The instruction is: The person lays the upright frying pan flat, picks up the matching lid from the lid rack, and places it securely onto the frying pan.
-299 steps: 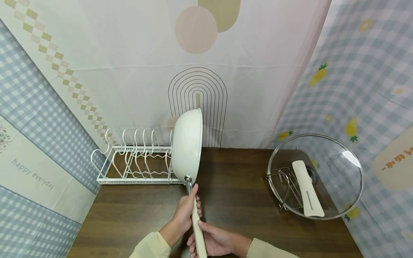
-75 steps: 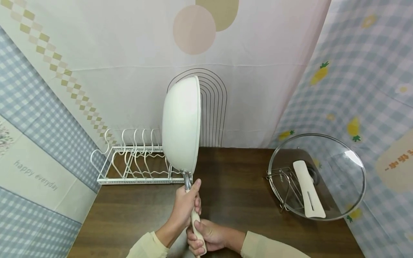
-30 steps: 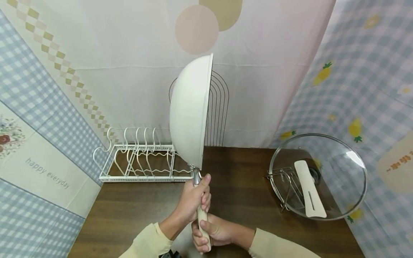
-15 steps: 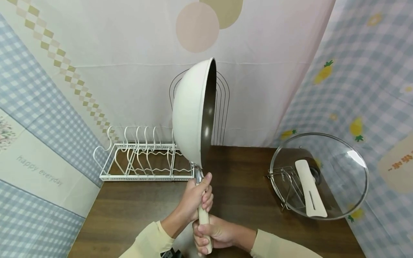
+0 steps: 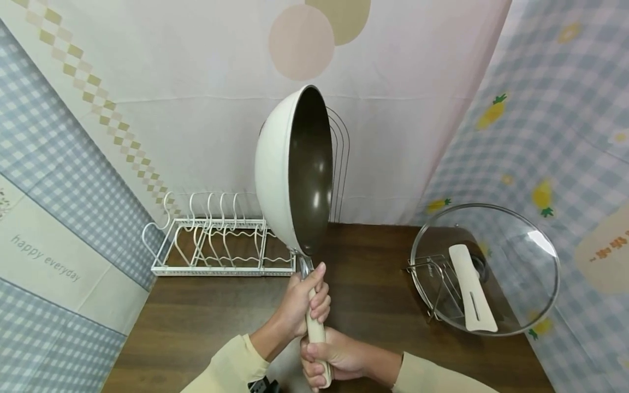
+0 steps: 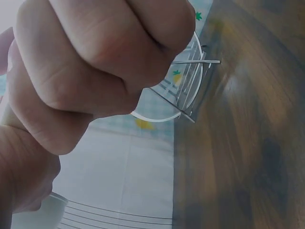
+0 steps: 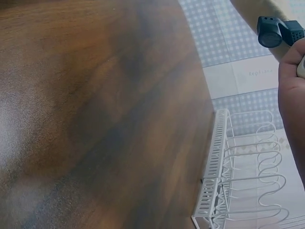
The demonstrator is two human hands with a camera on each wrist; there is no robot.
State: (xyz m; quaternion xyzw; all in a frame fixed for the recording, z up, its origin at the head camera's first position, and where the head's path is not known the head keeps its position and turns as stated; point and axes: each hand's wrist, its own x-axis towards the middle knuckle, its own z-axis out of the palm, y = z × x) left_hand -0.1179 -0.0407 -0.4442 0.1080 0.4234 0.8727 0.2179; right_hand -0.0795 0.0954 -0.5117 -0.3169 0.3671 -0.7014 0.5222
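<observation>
A deep white frying pan (image 5: 275, 169) is held upright on its handle, over the right end of the white rack (image 5: 228, 270) in the head view. Its dark inside faces right and partly toward me. My left hand (image 5: 301, 305) grips the cream handle (image 5: 316, 332) just below the metal neck, thumb pointing up along it. Lower down, my right hand (image 5: 339, 357) wraps round the handle's end. Both hands crowd the left wrist view, with a bit of the pan (image 6: 40, 212) at the bottom. Only part of the right hand (image 7: 291, 100) shows in the right wrist view.
A glass lid (image 5: 521, 284) with a cream grip stands tilted on a wire stand (image 5: 434, 286) at the right. The wooden table (image 5: 373, 284) meets a patterned cloth wall (image 5: 393, 136) behind. Checked cloth hangs on both sides. A small black device (image 5: 262, 385) sits at my left wrist.
The pan has risen from the right end of the rack and come closer to me. Over the last second it has turned, bringing its dark inside into view. My right-hand fingers have closed round the handle end.
</observation>
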